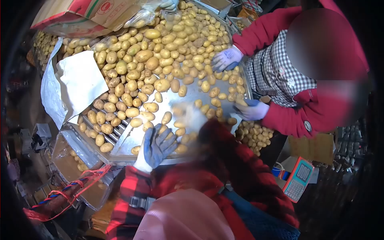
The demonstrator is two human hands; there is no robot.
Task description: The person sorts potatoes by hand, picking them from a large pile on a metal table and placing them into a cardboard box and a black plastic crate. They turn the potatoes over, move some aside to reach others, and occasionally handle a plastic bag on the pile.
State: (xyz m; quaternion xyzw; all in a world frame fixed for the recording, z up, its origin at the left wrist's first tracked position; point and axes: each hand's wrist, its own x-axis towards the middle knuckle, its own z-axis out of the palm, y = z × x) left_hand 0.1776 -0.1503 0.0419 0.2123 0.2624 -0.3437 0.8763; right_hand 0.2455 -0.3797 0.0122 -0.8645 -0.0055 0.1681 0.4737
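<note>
My left hand point(159, 147), in a grey-blue and white work glove, lies at the near edge of the metal sorting table point(132, 140). Its fingers are spread, with potatoes point(151, 107) just beyond the fingertips. My right hand point(192, 118) is a pale blur over the table, among potatoes right of the middle. Motion smears its fingers, so whether it holds a potato cannot be made out. A large heap of potatoes point(168, 40) covers the far part of the table, and several loose ones lie on the bare metal between my hands.
Across on the right, a co-worker in red sleeves has a gloved hand point(227, 59) on the potatoes and another point(253, 110) at the table's edge. A cardboard box point(96, 18) tilts over the heap. White sheets point(82, 78) lie left; a scale point(298, 180) stands lower right.
</note>
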